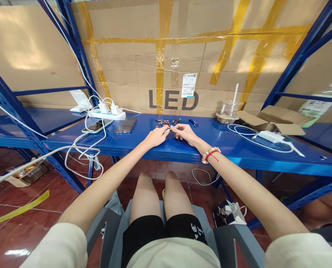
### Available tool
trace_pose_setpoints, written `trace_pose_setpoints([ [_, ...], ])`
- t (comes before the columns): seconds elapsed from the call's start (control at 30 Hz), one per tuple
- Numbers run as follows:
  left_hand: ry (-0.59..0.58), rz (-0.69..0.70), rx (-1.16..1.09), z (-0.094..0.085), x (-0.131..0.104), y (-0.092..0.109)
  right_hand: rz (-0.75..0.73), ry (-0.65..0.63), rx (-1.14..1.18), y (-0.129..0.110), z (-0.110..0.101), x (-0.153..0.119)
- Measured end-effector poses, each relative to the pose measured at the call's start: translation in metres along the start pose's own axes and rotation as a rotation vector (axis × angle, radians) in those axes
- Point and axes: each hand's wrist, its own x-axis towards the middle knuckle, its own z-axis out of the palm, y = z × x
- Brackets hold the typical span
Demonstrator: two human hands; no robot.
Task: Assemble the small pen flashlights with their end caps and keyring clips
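My left hand [156,137] and my right hand [184,133] meet over the front of the blue metal shelf [143,143]. Their fingertips are pinched together around a small, slim piece; its kind is too small to tell. Just behind the fingers lies a little heap of small metallic parts [163,121]. Beside it are small dark red pieces [175,121]. To the right of these, a small blue-handled item [193,122] rests apart on the shelf.
Left of my hands lie a blurred dark phone [125,125], another phone [97,126], a white power strip [107,114] and looped white cables. To the right stand a cup in a holder [229,111], a white charger [271,136] and an open carton [269,118]. Cardboard [127,70] backs the shelf.
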Motion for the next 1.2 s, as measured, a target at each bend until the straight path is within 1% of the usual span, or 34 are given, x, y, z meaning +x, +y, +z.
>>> trace_pose_setpoints([
  [0.93, 0.001, -0.022, -0.013, 0.0006, 0.0009, -0.0006, 0.038, 0.001, 0.033, 0.0008, -0.0003, 0.0028],
  [1.07, 0.0, -0.022, -0.02, 0.0006, 0.001, -0.0007, 0.021, -0.004, 0.043, 0.0029, -0.0012, 0.0033],
  [1.2, 0.007, -0.02, -0.033, 0.0012, 0.002, -0.0024, -0.029, -0.022, 0.045, 0.0047, -0.0027, 0.0025],
])
